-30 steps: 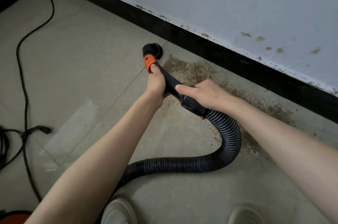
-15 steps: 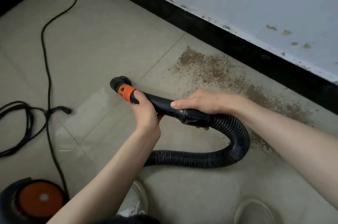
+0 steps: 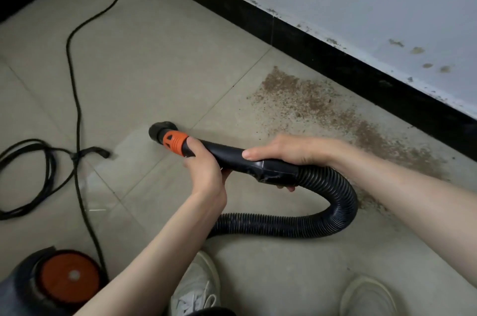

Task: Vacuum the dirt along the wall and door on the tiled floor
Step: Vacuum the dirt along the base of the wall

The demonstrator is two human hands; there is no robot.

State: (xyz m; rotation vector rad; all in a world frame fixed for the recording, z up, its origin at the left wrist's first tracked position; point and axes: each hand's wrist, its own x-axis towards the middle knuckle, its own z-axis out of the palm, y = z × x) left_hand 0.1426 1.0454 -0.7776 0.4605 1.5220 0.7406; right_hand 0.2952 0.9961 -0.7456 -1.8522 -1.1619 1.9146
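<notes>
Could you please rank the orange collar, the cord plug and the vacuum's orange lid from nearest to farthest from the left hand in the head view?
1. orange collar, touching the left hand's thumb.
2. cord plug, farther left on the floor.
3. orange lid, bottom left corner.

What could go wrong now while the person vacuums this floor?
The nozzle points away from the dirt by the wall, so the dirt may stay. The hose loops across part of it and might spread it. The cable lies near the shoes, a possible trip.

Both hands (image 3: 206, 173) on vacuum hose (image 3: 232, 154)
</notes>
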